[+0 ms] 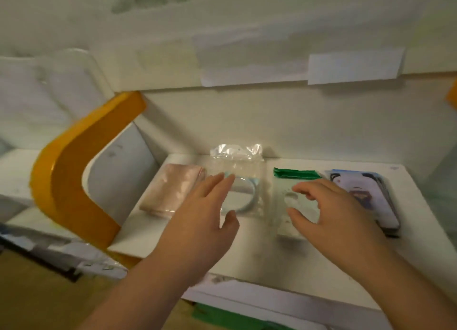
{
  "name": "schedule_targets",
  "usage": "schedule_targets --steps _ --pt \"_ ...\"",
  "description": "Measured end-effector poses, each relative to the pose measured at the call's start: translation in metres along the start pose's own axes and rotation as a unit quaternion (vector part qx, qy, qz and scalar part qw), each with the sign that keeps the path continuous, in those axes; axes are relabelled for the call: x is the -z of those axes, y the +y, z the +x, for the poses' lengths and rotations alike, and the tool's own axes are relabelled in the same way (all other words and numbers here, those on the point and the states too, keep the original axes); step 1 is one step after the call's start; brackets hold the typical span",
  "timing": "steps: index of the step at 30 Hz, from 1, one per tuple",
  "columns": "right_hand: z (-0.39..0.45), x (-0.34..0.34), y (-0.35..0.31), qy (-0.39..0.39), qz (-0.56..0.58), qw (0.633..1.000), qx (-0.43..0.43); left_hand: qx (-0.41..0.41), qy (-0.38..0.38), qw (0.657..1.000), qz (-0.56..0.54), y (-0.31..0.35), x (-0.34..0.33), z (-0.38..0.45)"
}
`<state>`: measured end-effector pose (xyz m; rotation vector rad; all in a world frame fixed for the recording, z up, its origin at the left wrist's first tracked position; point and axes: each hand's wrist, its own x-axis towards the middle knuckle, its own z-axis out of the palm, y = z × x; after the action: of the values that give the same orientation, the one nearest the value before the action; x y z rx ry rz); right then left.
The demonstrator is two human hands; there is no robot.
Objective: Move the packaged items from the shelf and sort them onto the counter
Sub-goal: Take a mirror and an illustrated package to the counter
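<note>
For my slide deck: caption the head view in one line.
Two bare hands, left hand and right hand, reach over a clear plastic bag and a green-topped packet on a white shelf.

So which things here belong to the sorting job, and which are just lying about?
Job:
pink packet
clear bag with a ring inside
green-topped packet
phone-case package
left hand
right hand

Lying about:
orange bracket
paper labels on the shelf edge above

White wall (247, 122), orange bracket (74, 171).
</note>
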<state>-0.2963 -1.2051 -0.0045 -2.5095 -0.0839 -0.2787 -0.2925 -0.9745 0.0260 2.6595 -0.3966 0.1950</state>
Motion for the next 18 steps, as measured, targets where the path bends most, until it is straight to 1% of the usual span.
schedule_targets --steps 2,4,6,10,14,18 --pt "0.005 -0.012 -0.03 -0.011 -0.002 1.0 0.024 0.004 0.012 0.999 0.034 -0.021 0.022 -0.016" --pt "0.009 -0.026 -0.06 -0.013 -0.005 0.999 0.052 0.004 0.047 0.997 0.06 -0.043 0.043 -0.032" --pt "0.01 -0.042 -0.095 -0.021 -0.001 0.997 0.072 0.011 0.074 0.995 0.061 -0.068 0.065 -0.051" --pt "0.003 -0.081 -0.174 -0.047 0.015 0.993 0.108 0.011 0.104 0.992 0.067 -0.129 0.112 -0.096" --pt "-0.008 -0.124 -0.252 -0.066 0.001 0.987 0.144 0.056 0.139 0.986 0.078 -0.205 0.155 -0.136" --pt "-0.016 -0.168 -0.32 -0.065 -0.004 0.985 0.163 0.109 0.126 0.981 0.094 -0.277 0.186 -0.167"
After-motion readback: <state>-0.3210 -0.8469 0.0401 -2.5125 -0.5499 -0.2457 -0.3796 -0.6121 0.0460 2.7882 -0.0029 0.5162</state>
